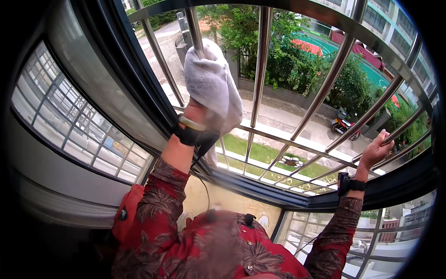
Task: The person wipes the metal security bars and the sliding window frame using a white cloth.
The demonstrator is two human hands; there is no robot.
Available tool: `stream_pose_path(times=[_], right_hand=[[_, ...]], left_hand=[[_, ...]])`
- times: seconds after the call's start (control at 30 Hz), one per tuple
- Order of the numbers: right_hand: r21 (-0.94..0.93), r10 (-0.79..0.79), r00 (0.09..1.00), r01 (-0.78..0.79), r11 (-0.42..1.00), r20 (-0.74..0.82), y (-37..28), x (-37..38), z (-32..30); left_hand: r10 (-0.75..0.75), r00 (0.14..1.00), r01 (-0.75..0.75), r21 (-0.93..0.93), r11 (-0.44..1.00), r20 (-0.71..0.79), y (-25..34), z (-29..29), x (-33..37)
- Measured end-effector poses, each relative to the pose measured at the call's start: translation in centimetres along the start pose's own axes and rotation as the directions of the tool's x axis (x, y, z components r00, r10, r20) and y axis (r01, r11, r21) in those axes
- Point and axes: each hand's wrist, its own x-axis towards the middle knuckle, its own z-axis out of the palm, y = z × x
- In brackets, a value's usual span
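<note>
- Mostly covered, left hand (197,110): fingers under white cloth (211,86); from here I can't make out whether they spread or pinch.
- Right hand (375,151): fingers curled around a slanting bar (408,124).
- White cloth bunches around a shiny bar (193,28) at left, loose end hanging lower.
- I judge it light, limp, soft, likely to slip on smooth metal; I'd grip the thick fold, palm to bar.
- Beyond: shrubs (297,69), parked motorbike (344,125).
</note>
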Motion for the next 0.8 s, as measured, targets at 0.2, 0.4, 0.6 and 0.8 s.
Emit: stream_pose_path(times=[0.2,0.4,0.6,0.8], right_hand=[[-0.118,-0.041,0.999,0.038,0.992,-0.023,0.2,0.8,-0.6],[-0.075,-0.059,0.998,0.057,0.996,-0.023,0.0,0.3,0.3],[-0.141,-0.107,0.994,0.105,0.984,-0.005,-0.2,0.7,-0.6],[-0.155,-0.079,0.997,0.078,0.985,0.000,0.5,0.6,-0.4]], left_hand=[[-0.119,0.920,-0.001,0.305,0.952,0.372,-4.9,-2.3,-4.2],[-0.428,0.886,0.463,-0.382,0.800,0.176,-7.7,-3.5,-9.3],[-0.030,0.905,-0.357,0.795,0.491,0.425,-1.8,-3.9,-10.7],[-0.050,0.913,-0.290,0.732,0.616,0.404,-1.5,-5.4,-11.2]])
